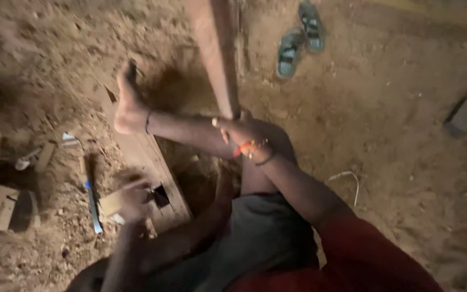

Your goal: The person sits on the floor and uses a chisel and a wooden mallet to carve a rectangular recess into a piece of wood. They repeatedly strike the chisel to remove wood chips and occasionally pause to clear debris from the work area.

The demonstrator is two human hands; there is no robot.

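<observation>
- Wooden pole (215, 59) stands nearly upright, its long axis running from my right hand (242, 131) up toward the top of the view, over a hole (190, 94) in the dirt floor (395, 135).
- My right fingers are wrapped tight around its lower part.
- My left hand (132, 199) is blurred beside a wooden plank (147, 157); I cannot tell how far its fingers are open.
- Two sandals (299, 38) lie well apart.

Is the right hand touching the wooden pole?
Touching. The head view shows the right hand wrapped around the wooden pole, with no gap between them.
</observation>
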